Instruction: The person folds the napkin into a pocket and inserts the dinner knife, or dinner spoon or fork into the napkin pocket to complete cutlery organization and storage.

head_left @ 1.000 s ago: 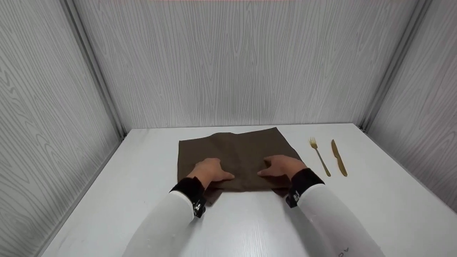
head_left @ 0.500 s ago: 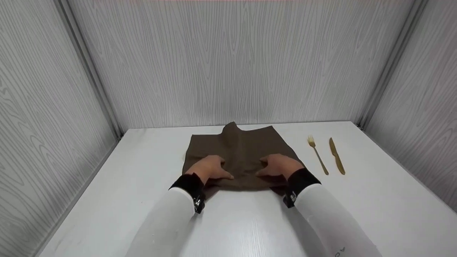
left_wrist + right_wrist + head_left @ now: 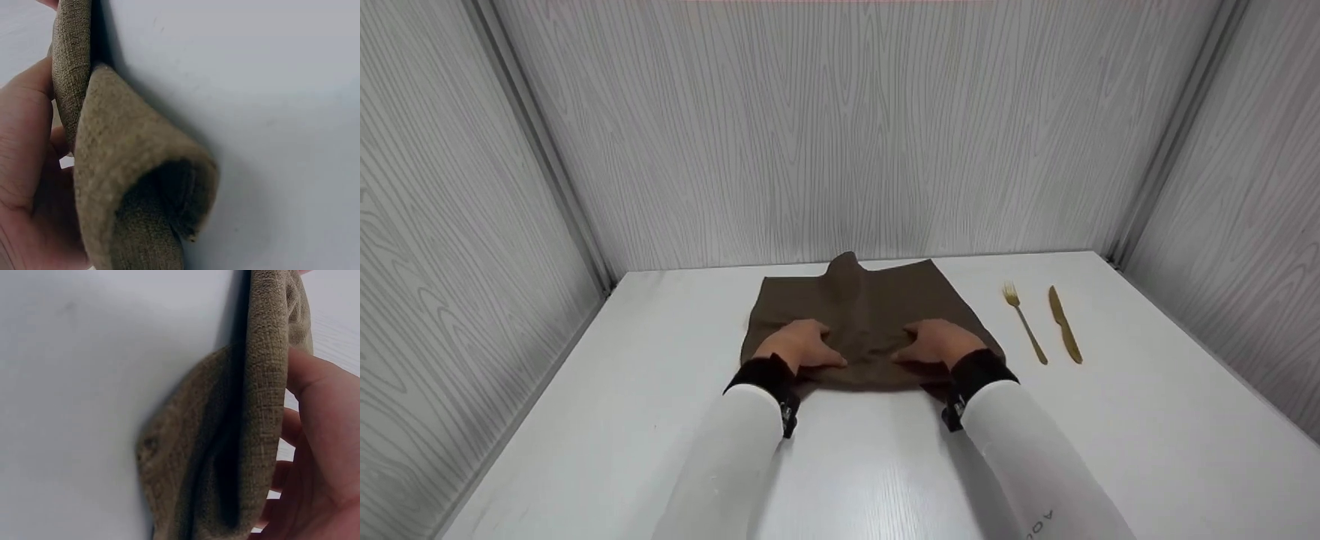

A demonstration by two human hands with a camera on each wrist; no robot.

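We are pinching the brown cloth napkin (image 3: pixel 870 315), lying at frame centre, with left hand (image 3: pixel 799 345) and right hand (image 3: pixel 936 342); near edge gathered, centre ridge rising, folding apparently unfinished.

The right sleeve (image 3: pixel 1039 480) bears small dark letters, perhaps "AO", too blurred to read surely.

A cloth (image 3: pixel 870 315) lies on the worktop (image 3: pixel 1147 420), near the back wall. The left hand (image 3: pixel 799 346) and right hand (image 3: pixel 937 343) sit side by side on its near edge. To the right of the cloth lies a fork (image 3: pixel 1024 322), and just right of it a knife (image 3: pixel 1064 324).
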